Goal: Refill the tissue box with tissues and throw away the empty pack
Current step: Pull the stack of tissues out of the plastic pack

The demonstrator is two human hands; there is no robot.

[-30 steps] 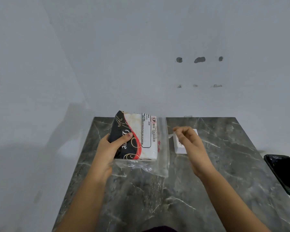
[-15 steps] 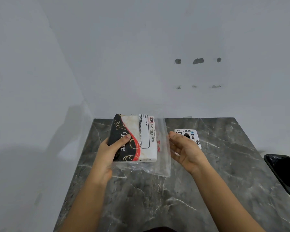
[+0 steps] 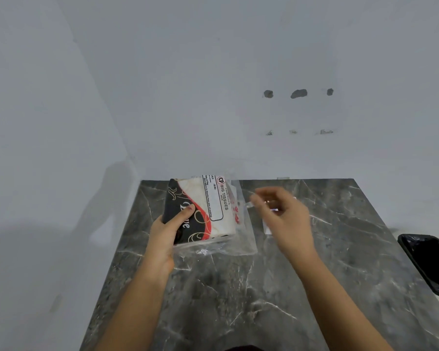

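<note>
Tissue pack point(image 3: 208, 209), printed black, red and white with "BIG TISSUES" on it, is gripped at its near left corner by the left hand point(image 3: 166, 234), thumb pressed on the printed face, and held tilted above the far left part of the dark marble table point(image 3: 238, 300). Its clear plastic wrap point(image 3: 241, 239) hangs loose off the right and near sides. The right hand point(image 3: 281, 216) is blurred just right of the wrap, fingers curled; whether it pinches the wrap cannot be told. Behind it lies a white object, mostly hidden. A black-lined bin point(image 3: 431, 262) stands beyond the table's right edge.
</note>
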